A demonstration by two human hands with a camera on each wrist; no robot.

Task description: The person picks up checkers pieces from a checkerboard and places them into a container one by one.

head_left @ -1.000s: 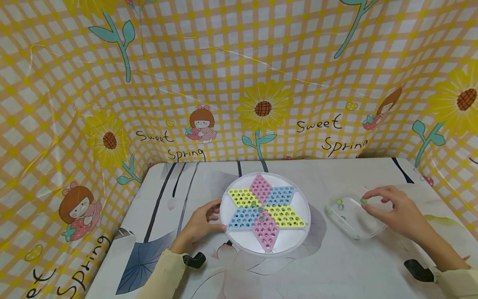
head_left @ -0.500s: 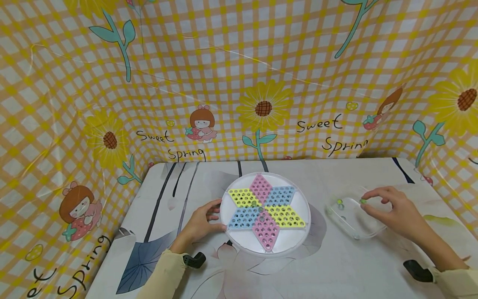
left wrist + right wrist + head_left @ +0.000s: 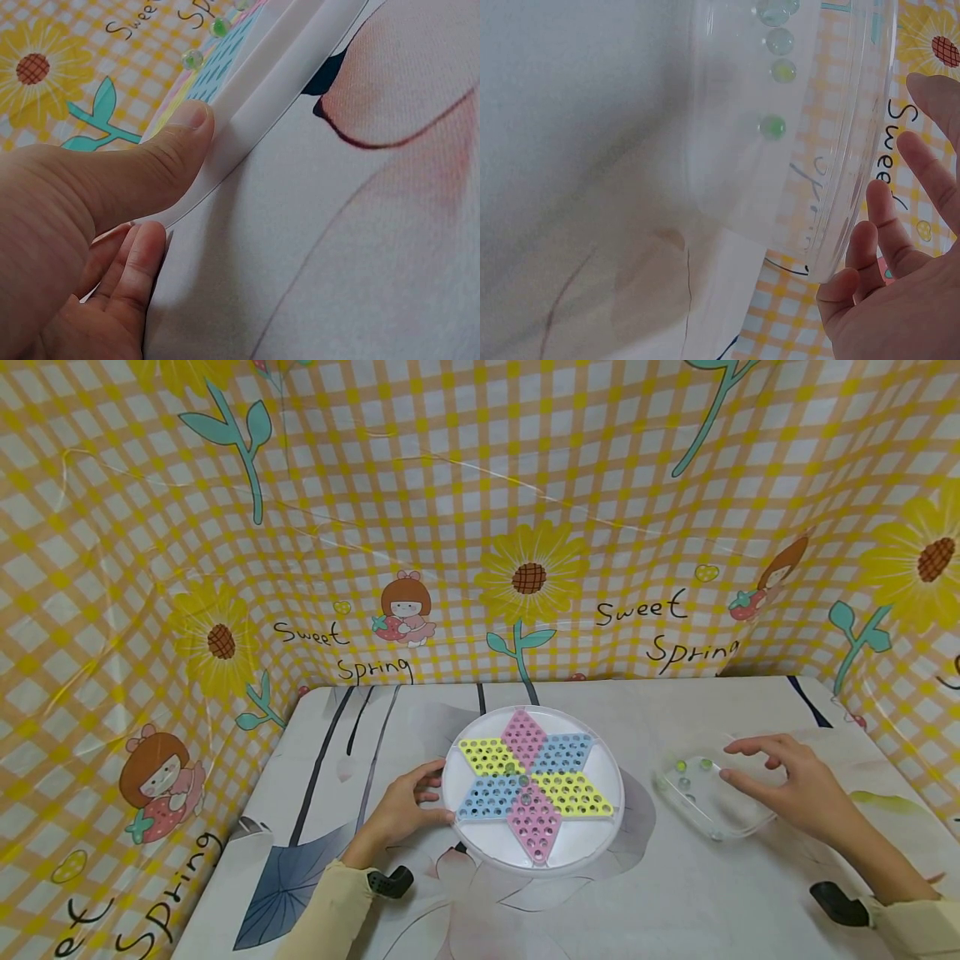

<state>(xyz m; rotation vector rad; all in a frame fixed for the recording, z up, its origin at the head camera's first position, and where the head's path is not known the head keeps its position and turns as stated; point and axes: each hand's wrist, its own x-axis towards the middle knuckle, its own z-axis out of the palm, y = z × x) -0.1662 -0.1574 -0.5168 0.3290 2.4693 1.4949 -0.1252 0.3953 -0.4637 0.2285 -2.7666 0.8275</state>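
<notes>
Head view: left hand (image 3: 405, 806) grips the round game board (image 3: 534, 817) at its left rim; at right, the right hand (image 3: 798, 787), fingers now parted and empty, has just released a green marble (image 3: 706, 765) into the clear container (image 3: 726, 806), freeing that hand.

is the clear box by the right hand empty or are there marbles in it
Not empty: the clear box holds several marbles, visible in the head and right wrist views, though much of its floor is bare.
</notes>
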